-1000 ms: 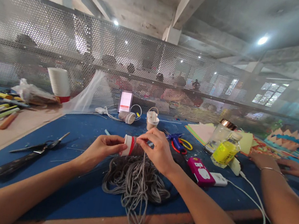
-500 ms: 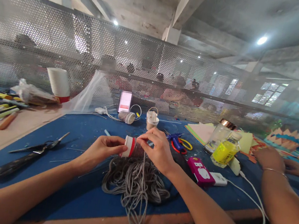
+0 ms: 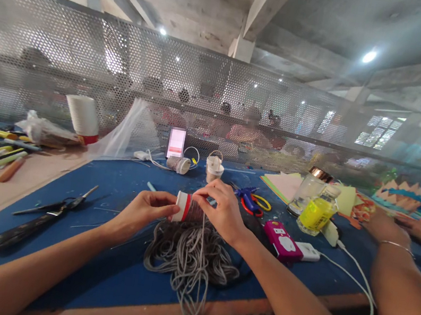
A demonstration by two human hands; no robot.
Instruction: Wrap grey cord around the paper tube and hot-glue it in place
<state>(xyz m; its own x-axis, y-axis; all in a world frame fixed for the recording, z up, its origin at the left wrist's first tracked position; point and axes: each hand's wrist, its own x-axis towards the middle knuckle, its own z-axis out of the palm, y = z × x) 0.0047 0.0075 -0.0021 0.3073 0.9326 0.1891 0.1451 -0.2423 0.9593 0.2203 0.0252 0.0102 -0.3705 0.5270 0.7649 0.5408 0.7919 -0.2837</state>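
Note:
A paper cup (image 3: 181,207) with a red band lies on its side in the air, partly wrapped in grey-brown cord. My left hand (image 3: 147,211) pinches the cup at its white end. At the wrapped side, my right hand (image 3: 221,210) is closed, thumb and finger together on the grey cord (image 3: 203,231). That cord runs down from the fingers into a loose tangled heap (image 3: 189,261) below the cup, with loops hanging over the table's front edge. The far end of the cup is hidden behind my right hand.
Black scissors (image 3: 60,210) lie at left, a blue glue gun (image 3: 250,199) at right. Beyond stand a phone (image 3: 176,141), wrapped cups (image 3: 214,168), a purple box (image 3: 282,241) and bottles (image 3: 317,213). A co-worker's arm (image 3: 398,264) works at far right.
My hands, the cup and the cord stay almost exactly where they were. The co-worker's arm at right has shifted slightly to the right.

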